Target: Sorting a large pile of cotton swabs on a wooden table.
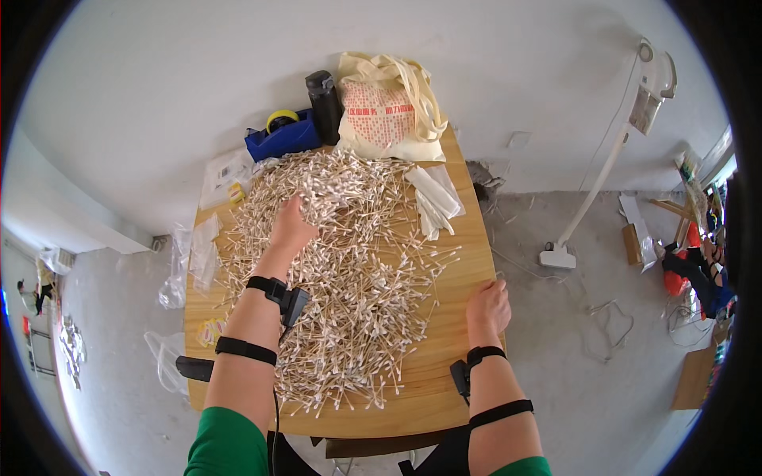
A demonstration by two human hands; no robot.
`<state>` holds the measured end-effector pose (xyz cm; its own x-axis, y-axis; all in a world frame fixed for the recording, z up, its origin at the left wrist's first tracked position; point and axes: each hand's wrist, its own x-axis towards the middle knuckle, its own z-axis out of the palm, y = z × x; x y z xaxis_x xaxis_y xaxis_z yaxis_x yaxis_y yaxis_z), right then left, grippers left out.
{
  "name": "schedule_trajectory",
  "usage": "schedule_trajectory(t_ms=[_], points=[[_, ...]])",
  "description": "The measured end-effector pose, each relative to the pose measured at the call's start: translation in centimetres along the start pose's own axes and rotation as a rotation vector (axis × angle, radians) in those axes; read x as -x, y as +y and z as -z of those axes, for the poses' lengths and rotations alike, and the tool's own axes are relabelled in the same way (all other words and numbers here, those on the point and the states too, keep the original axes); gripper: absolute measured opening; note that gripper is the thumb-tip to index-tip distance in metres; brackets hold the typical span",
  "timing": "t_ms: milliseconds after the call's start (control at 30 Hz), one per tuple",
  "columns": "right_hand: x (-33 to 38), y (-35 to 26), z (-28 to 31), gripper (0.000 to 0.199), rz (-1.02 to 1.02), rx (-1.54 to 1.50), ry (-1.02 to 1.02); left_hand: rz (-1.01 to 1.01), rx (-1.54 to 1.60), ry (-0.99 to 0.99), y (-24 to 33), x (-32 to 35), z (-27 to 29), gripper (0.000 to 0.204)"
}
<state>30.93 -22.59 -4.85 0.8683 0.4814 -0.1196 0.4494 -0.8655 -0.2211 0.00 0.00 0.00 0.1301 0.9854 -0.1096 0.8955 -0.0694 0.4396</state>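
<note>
Swabs [349,309] lie heaped across the table [429,412]. At its far half, the left hand [294,226] is among them, grip not discernible; at its right edge, the right hand [488,308] is curled together. A wide leftward sweep could spill swabs over the table's left edge.

Left hand [294,230] among cotton swabs [357,309] on wooden table [448,341]; right hand [487,309], fingers [501,295] curled, at edge
</note>
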Motion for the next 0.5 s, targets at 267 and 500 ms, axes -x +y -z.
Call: schedule_trajectory(t_ms=[267,500], points=[[-0.1,0.2,-0.4,0.031,0.019,-0.012,0.021,-0.039,0.325,0.099,-1.4,-0.2,3.4,0.081],[0.1,0.0,0.1,0.031,0.011,-0.007,0.017,-0.029,1.072,-0.098,0.0,1.1,6.5,0.067]])
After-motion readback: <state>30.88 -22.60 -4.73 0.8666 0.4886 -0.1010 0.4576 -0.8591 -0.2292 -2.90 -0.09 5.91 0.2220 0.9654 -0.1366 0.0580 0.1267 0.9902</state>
